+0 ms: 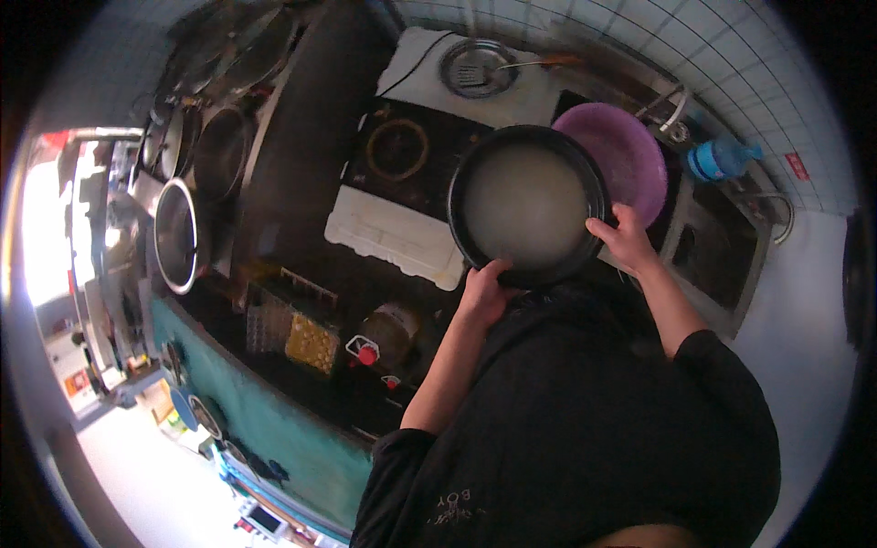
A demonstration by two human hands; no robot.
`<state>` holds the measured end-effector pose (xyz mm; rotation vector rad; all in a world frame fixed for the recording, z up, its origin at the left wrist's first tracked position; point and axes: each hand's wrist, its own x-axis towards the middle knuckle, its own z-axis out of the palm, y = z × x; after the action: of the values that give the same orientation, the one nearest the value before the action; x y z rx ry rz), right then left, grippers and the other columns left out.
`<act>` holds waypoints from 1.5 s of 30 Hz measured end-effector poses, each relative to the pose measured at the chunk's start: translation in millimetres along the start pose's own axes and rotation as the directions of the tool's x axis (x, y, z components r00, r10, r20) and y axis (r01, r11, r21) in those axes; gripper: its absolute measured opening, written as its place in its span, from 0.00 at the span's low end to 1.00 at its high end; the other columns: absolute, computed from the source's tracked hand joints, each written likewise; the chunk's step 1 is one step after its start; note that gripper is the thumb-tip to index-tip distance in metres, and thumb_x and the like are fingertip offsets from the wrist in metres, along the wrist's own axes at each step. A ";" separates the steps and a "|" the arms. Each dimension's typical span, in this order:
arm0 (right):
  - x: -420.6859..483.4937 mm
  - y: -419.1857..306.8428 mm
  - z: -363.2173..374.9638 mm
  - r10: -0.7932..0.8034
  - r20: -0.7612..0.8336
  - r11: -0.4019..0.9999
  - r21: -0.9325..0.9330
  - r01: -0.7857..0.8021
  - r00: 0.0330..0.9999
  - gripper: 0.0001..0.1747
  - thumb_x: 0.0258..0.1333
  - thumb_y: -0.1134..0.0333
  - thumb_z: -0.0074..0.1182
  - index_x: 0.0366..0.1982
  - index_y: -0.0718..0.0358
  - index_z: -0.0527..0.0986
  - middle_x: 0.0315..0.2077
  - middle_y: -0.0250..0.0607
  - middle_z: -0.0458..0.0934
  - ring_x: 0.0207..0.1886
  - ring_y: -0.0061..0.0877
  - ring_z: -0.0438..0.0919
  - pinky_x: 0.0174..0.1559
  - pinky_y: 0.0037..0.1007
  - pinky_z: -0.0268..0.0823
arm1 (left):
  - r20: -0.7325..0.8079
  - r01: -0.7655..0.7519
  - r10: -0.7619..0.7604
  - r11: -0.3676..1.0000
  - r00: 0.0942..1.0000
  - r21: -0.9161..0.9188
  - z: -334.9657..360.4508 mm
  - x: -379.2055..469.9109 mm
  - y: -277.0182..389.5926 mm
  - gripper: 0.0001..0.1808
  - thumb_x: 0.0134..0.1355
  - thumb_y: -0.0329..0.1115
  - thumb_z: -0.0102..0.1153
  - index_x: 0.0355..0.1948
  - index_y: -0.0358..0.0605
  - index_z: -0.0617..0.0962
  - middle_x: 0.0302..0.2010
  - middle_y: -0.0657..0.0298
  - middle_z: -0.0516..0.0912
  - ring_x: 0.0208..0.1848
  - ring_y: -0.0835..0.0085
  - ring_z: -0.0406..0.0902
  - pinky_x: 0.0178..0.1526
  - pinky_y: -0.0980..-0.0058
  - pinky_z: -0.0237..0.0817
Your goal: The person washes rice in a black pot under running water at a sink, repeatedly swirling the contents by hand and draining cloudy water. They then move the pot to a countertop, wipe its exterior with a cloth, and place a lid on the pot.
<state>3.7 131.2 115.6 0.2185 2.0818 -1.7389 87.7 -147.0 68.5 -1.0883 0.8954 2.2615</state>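
Observation:
A round black basin (526, 204) with cloudy, whitish liquid in it is held between my two hands, close in front of my body. My left hand (485, 291) grips the near-left rim, thumb over the edge. On the right rim is my right hand (622, 236), its thumb also on top and its other fingers partly hidden. The basin overlaps a pink plastic basin (627, 154) behind and to its right. What the pink basin holds cannot be made out.
Left of the basin lie a black cooktop (397, 151) and a white foam slab (394, 236). A metal plate (479, 68) stands behind. A sink (716, 240), faucet (675, 113) and blue-labelled plastic bottle (719, 161) are at right. A capped jug (390, 332) stands near my left forearm.

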 end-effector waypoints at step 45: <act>9.5 65.2 -30.0 0.111 0.036 0.968 0.223 -0.116 0.993 0.15 0.64 0.67 0.64 0.48 0.68 0.81 0.42 0.31 0.84 0.44 0.18 0.78 0.50 0.27 0.72 | -0.157 -0.019 0.066 0.958 0.985 0.288 49.8 3.4 -0.1 0.19 0.62 0.25 0.55 0.54 0.37 0.77 0.49 0.56 0.83 0.47 0.60 0.83 0.39 0.56 0.80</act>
<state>13.4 172.4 56.9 0.3743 1.8163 -1.8952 60.9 -110.3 89.2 -1.1419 1.2796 2.0151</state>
